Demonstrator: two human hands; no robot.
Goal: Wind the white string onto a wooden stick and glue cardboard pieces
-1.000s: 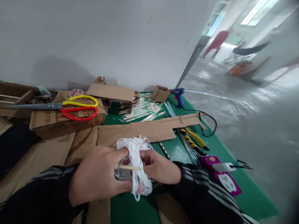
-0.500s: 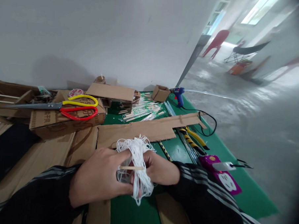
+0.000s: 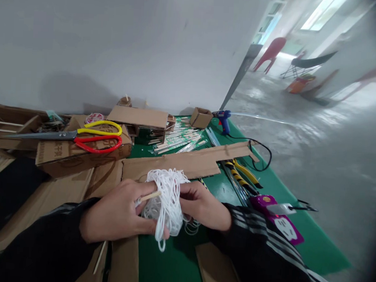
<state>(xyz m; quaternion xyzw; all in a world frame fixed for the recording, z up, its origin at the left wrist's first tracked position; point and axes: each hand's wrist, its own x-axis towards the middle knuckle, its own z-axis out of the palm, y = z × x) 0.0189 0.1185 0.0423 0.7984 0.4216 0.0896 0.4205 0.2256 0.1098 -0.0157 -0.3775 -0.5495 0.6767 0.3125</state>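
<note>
A loose bundle of white string point(image 3: 169, 198) is held up between my two hands above the green table. My left hand point(image 3: 119, 210) curls around the bundle's left side, its thumb under the hanging loops. A thin wooden stick point(image 3: 150, 196) pokes out from between the left fingers and lies against the string. On the other side, my right hand point(image 3: 204, 206) pinches strands of the bundle with bent fingers. A few loops dangle below the right hand. The inner fingertips of both hands are partly hidden by the string.
Red-and-yellow-handled scissors point(image 3: 97, 137) lie on a cardboard box point(image 3: 81, 163) at left. Beyond my hands are a cardboard strip point(image 3: 190, 160), packaged sticks point(image 3: 182, 138) and a blue glue gun point(image 3: 224, 122). Pliers point(image 3: 245, 172) and a purple power strip point(image 3: 284, 222) lie at right.
The string bundle has shifted slightly left and turned in my hands. The stick, level before, now slants up to the right. More loops hang by my right hand.
</note>
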